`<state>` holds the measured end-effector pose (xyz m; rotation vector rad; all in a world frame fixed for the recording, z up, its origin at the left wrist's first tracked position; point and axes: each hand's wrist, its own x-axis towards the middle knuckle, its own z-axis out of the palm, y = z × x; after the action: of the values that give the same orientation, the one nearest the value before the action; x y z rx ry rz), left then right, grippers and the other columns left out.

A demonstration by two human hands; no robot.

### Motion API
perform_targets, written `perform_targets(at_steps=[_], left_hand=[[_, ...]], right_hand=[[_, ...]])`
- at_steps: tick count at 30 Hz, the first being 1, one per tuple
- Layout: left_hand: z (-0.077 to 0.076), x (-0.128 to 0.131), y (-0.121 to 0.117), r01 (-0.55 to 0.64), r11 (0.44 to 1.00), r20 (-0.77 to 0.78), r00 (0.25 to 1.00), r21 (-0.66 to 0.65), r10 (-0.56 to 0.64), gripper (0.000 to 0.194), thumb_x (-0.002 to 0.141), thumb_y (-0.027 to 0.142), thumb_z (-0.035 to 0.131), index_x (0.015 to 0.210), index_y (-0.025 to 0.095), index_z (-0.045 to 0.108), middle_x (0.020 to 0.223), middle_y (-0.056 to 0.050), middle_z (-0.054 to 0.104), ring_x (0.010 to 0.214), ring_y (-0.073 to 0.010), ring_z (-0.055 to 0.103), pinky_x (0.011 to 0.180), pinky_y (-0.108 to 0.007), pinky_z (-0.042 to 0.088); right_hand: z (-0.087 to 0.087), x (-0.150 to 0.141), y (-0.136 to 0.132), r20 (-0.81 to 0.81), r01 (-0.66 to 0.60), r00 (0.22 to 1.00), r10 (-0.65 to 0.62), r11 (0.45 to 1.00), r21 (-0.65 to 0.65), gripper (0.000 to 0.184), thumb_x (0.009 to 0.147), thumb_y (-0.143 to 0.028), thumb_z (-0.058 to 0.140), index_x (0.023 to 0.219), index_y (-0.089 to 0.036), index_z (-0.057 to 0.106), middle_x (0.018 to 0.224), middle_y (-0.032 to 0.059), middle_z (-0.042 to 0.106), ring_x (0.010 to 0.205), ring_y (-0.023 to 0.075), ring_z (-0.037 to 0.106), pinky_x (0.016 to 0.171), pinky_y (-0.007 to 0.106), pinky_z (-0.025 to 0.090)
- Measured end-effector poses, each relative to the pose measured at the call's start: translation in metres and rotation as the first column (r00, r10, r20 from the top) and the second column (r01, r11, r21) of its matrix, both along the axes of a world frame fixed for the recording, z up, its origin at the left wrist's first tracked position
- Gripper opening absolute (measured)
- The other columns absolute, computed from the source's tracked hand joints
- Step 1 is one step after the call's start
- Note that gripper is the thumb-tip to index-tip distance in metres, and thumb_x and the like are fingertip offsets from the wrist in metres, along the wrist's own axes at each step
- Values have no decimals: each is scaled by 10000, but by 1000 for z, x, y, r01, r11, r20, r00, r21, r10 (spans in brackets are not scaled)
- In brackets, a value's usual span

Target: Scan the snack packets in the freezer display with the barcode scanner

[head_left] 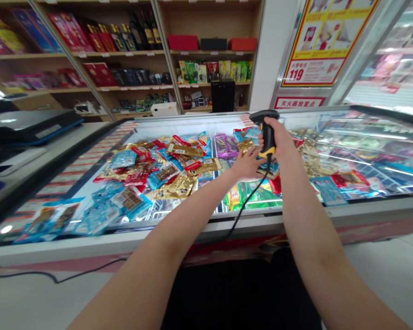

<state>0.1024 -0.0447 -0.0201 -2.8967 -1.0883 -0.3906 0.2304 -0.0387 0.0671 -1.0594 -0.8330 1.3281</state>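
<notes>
Bare forearms (179,233) extend over the front rim of a chest freezer (89,247). Right hand (278,137) is closed around the grip of a black-and-yellow corded barcode scanner (267,135), held above the freezer. Left hand (249,164) is open, fingers spread, just below the scanner, nearest a gold foil packet (245,146); further snack packets (179,185) lie heaped to its left.

Bare slender forearms (309,220), bare left hand (248,165), bare right hand (281,140), dark clothing (241,293) along the lower edge
</notes>
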Motion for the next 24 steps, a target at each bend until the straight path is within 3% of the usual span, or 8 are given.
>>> perform_targets(at_steps=[4, 7, 11, 13, 15, 18, 21, 24], left_hand=[[-3, -13, 29, -6, 1000, -11, 1000, -5, 6, 676, 876, 513, 608, 1494, 280, 466, 1644, -111, 314, 1533, -333, 222, 1222, -616, 171], [1, -17, 35, -32, 999, 10, 999, -24, 32, 734, 880, 475, 604, 1552, 290, 375, 1663, -87, 285, 1552, -319, 179, 1244, -585, 126], [18, -22, 31, -142, 969, 48, 987, -204, 154, 825, 786, 416, 695, 1545, 315, 390, 1694, -54, 201, 1562, -349, 128, 1252, -549, 157], [29, -26, 32, -157, 940, 88, 977, -302, 192, 807, 724, 311, 722, 1492, 307, 477, 1672, -52, 270, 1541, -344, 214, 1237, -494, 243], [36, -31, 36, -171, 922, 168, 956, -348, 241, 661, 729, 225, 667, 1385, 261, 595, 1568, -68, 455, 1457, -311, 394, 1184, -425, 348], [33, -35, 45, -383, 857, 263, 837, -345, 479, 426, 846, 329, 567, 1209, 144, 695, 1341, -154, 641, 1302, -331, 549, 1096, -434, 420], [19, -32, 53, -600, 724, 284, 668, -341, 687, 657, 862, 620, 531, 1211, 80, 666, 1370, -252, 594, 1356, -422, 473, 1110, -518, 366], [8, -24, 61, -642, 680, 312, 604, -355, 733, 796, 751, 719, 637, 1240, 91, 637, 1435, -267, 537, 1408, -444, 399, 1145, -535, 302]], right_hand=[[-1, -2, 2, 22, -14, 1000, 15, 999, -33, 268, 912, -460, 617, 857, -198, 599, 509, -4, 557, 383, 125, 490, 350, 217, 436], [0, -5, 0, 37, -28, 999, 31, 998, -58, 283, 935, -458, 589, 824, -198, 575, 508, -6, 558, 376, 113, 483, 349, 201, 426], [0, -8, -2, 33, -25, 999, 27, 997, -68, 298, 939, -457, 592, 801, -196, 553, 506, -11, 549, 363, 108, 471, 346, 201, 416], [0, -8, -2, 35, -26, 999, 28, 997, -72, 300, 953, -448, 572, 793, -195, 550, 507, -9, 550, 363, 105, 472, 351, 198, 417], [-1, -7, -1, 43, -36, 998, 39, 997, -74, 306, 959, -451, 561, 791, -196, 547, 511, -7, 553, 367, 103, 478, 357, 194, 419], [-1, -6, 1, 58, -63, 996, 68, 995, -83, 312, 939, -476, 591, 805, -199, 544, 520, -9, 556, 373, 104, 483, 366, 198, 426], [-2, -6, 0, 66, -73, 995, 78, 994, -77, 306, 932, -474, 605, 816, -197, 547, 520, -11, 550, 373, 109, 484, 360, 203, 419], [-3, -8, 0, 61, -66, 996, 70, 996, -66, 295, 943, -458, 596, 820, -195, 547, 511, -17, 539, 368, 106, 478, 352, 199, 407]])
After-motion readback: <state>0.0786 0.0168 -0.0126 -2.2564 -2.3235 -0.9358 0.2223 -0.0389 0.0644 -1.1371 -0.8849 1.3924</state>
